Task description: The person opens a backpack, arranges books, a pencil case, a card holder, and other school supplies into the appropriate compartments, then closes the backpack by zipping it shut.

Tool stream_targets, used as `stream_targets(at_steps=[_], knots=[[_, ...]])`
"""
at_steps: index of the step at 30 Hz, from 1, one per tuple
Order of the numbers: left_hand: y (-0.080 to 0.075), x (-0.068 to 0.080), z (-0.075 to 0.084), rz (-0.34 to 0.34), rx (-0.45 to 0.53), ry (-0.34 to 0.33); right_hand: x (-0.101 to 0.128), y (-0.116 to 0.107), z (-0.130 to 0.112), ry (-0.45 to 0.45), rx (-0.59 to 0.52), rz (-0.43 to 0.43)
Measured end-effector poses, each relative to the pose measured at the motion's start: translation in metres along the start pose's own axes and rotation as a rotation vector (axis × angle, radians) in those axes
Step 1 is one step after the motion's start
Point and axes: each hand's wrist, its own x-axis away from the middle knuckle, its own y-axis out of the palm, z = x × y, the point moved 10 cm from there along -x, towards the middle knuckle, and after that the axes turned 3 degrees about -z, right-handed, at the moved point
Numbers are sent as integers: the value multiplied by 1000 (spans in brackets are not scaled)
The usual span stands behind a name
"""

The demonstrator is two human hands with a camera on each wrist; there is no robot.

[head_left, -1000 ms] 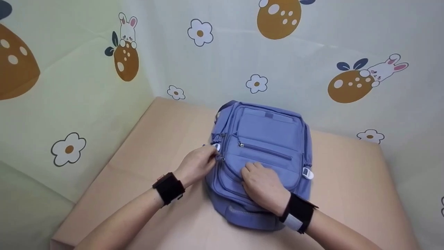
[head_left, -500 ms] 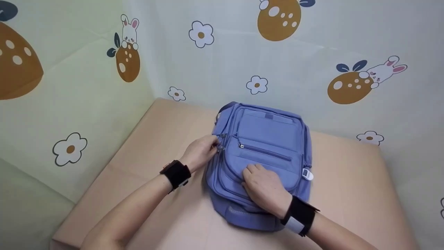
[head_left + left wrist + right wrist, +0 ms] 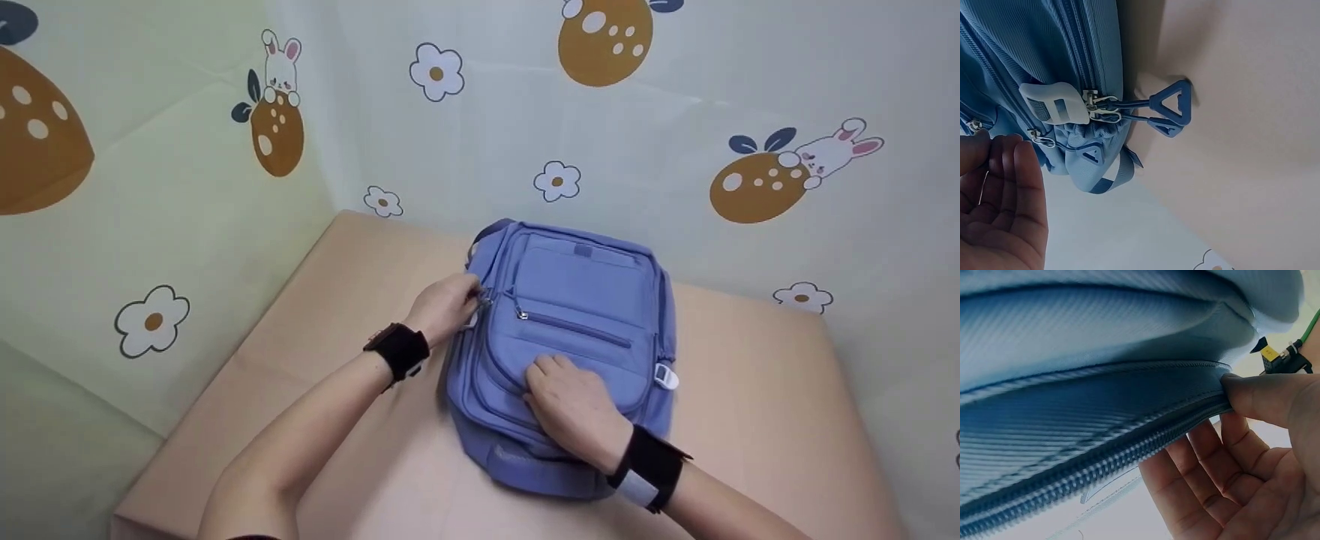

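A blue backpack (image 3: 581,277) rests on the table with its zipped front panel showing. At its left side my left hand (image 3: 448,306) pinches a zipper pull beside a metal slider (image 3: 976,125); the pull itself is hidden by the fingers. The left wrist view also shows several other zipper sliders with blue triangular pulls (image 3: 1176,104) and a white tag (image 3: 1044,103). My right hand (image 3: 571,409) lies over the lower front of the backpack. In the right wrist view, its thumb (image 3: 1266,396) and fingers pinch the fabric edge along a zipper track (image 3: 1095,469).
The peach-coloured table (image 3: 330,420) extends to both sides of the backpack. A patterned curtain (image 3: 480,120) hangs behind and on the left. Black bands (image 3: 646,466) circle both wrists. A second white clip-like piece (image 3: 665,376) hangs at the backpack's right side.
My left hand has moved up along the backpack's left side, away from the body, with the zipper slider. The right hand has kept its grip in nearly the same place.
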Motion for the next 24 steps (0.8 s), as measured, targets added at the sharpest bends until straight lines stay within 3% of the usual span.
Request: stream_targets(at_steps=[12, 24], knots=[[4, -13, -2, 2, -24, -10, 1, -1, -3, 8, 12, 12], [6, -11, -9, -51, 74, -91, 1, 0, -5, 24, 1, 11]])
